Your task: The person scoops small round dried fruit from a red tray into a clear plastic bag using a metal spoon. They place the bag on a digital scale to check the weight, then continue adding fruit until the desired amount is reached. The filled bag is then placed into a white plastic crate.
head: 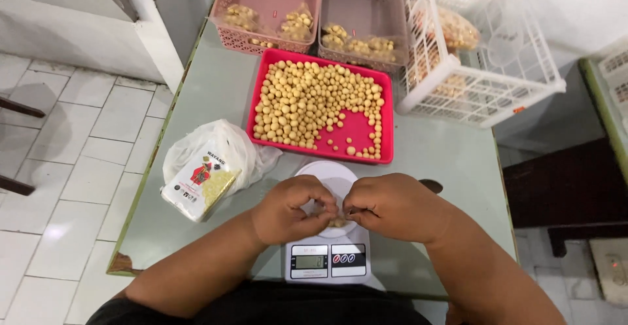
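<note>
Hands are pinching a small clear bag of round snack balls point(337, 221) together, left hand point(288, 208) and right hand point(391, 206), over the white scale point(327, 250) at the counter's near edge, below the red tray point(387, 143).

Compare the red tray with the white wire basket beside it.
The red tray is shallow with solid walls; the white wire basket is deep with open grid sides. The tray holds loose pale round balls spread flat; the basket holds balls packed in clear bags. The tray sits squarely in front of the scale; the basket stands angled toward the table's right edge. Both rest on the green table.
</note>
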